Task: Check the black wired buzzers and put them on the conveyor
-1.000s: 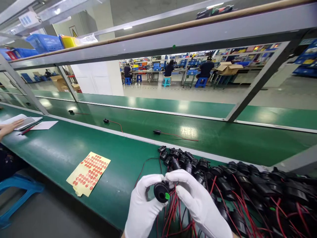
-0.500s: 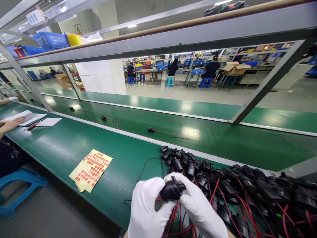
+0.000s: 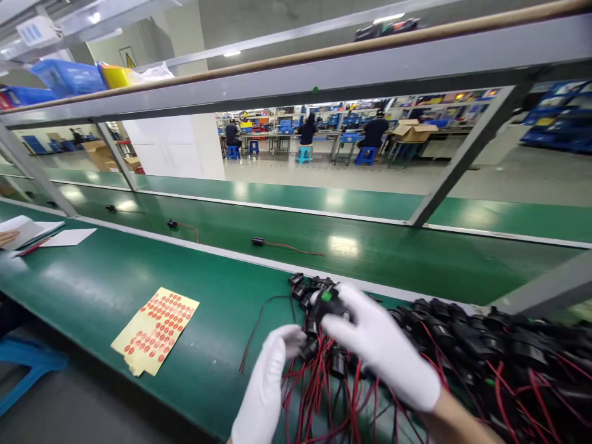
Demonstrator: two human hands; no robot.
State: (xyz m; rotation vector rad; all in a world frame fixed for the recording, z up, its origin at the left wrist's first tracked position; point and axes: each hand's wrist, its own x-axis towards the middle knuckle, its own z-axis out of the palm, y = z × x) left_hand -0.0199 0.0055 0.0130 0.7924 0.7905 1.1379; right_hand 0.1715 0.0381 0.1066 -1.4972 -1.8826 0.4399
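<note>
The right hand [image 3: 377,342], in a white fabric glove, has thumb and fingers clamped on a round black plastic part with a green mark [image 3: 329,306], right of the frame's centre and low. The left hand [image 3: 271,379], likewise gloved, is cupped with its fingers apart, just beside the clustered parts; whether it touches one is unclear. Bare green tabletop [image 3: 217,327] lies between it and the yellow sheet of red oval stickers [image 3: 160,327] at lower left, while black parts with red wires [image 3: 444,330] crowd the lower right. The held part's green-marked face points up; its long axis cannot be told.
</note>
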